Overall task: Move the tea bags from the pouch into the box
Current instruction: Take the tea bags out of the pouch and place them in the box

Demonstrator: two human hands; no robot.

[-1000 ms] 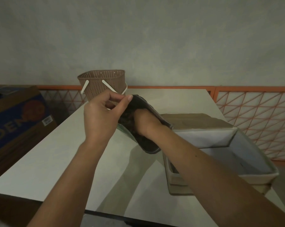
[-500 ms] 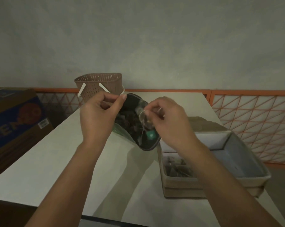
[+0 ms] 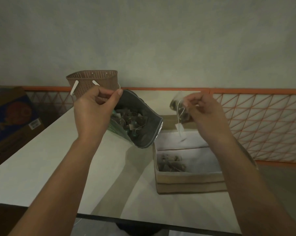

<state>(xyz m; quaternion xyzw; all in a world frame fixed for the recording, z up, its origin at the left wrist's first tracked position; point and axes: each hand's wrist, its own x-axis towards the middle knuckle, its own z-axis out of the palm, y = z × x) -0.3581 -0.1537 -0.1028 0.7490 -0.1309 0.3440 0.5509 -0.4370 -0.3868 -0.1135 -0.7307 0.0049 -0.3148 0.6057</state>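
Pinching the rim of the pouch (image 3: 140, 126) to keep its mouth tilted open toward 4 o'clock, the left hand (image 3: 92, 113) presents the remaining tea bags while the right hand (image 3: 201, 111) grips one tea bag (image 3: 175, 103) above the box (image 3: 191, 181), its tag dangling for release.

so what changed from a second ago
The right hand came out of the pouch pinching a tea bag and carried it right, above the box. The left hand still holds the pouch's rim; the box and basket stayed put.
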